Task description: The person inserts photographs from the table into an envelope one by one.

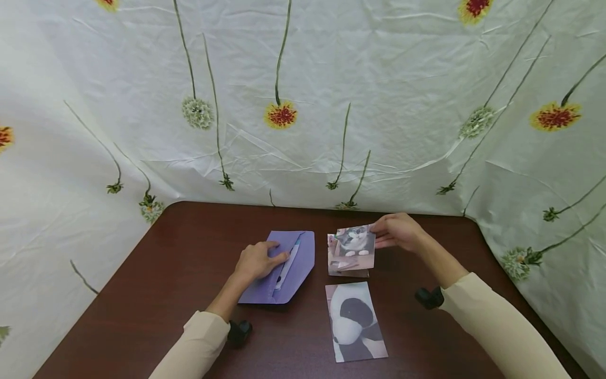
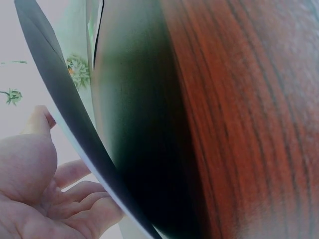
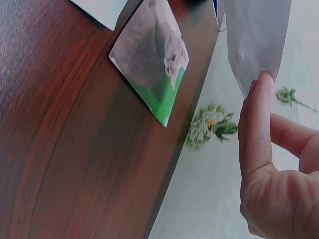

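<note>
On the table lies a purple envelope (image 1: 303, 268) with its flap to the right and a white and blue piece (image 1: 287, 268) showing in its opening. My left hand (image 1: 258, 261) rests on the envelope, thumb and forefinger spread near that opening. In the left wrist view the envelope (image 2: 82, 114) shows edge-on beside the left hand (image 2: 55, 194). My right hand (image 1: 396, 231) pinches the right edge of a cat photo (image 1: 355, 247). In the right wrist view its pale back (image 3: 256, 40) shows at the fingertips (image 3: 266, 82).
Under the held photo lies another picture (image 1: 350, 273); in the right wrist view a picture with green (image 3: 154, 59) lies on the table. Nearer me is a black-and-white animal photo (image 1: 355, 326). A flowered cloth (image 1: 307, 158) hangs behind the table (image 1: 189, 295).
</note>
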`<state>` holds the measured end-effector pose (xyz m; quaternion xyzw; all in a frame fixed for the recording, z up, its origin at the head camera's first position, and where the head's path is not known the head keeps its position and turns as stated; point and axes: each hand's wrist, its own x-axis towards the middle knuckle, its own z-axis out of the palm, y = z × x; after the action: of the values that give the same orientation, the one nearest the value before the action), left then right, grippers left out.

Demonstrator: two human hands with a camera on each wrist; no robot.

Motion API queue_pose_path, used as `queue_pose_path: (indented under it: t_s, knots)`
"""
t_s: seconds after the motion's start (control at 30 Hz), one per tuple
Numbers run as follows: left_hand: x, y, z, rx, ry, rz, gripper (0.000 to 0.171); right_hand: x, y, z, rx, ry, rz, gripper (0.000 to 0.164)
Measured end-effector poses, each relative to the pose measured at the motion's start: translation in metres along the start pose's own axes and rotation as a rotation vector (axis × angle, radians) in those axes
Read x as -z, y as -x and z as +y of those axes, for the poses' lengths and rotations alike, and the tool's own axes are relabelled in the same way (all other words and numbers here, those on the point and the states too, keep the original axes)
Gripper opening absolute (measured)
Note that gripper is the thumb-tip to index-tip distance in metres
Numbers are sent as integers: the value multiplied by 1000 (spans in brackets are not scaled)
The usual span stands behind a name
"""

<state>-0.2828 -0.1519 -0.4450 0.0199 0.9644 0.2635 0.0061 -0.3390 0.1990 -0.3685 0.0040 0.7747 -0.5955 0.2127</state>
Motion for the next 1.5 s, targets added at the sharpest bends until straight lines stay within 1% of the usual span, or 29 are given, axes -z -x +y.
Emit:
queue_pose_path:
  t_s: [0.27, 0.5, 0.77, 0.9, 1.1, 1.37, 1.5]
  knots:
    - [1, 0, -2, -1, -15, -4, 57, -24, -4, -8, 15, 13, -25, 23]
    - [0, -1, -3, 4, -22, 1, 56, -45, -9, -8, 33, 18, -40, 25]
    - [0, -1, -2, 4, -21, -2, 56, -69, -15, -7, 22, -3, -56, 20]
    - [0, -1, -2, -1, -20, -3, 55, -76, -16, -7, 12, -22, -61, 19]
    - [0, -2, -1, -9, -23, 3, 55, -85, -18, -4, 13, -33, -60, 23]
    - [1, -1, 0, 2, -19, -6, 56, -96, -23, 2, 20, -35, -82, 25]
    - [1, -1, -1, -1, -18, -5, 56, -100, -24, 3, 11, -45, -78, 25]
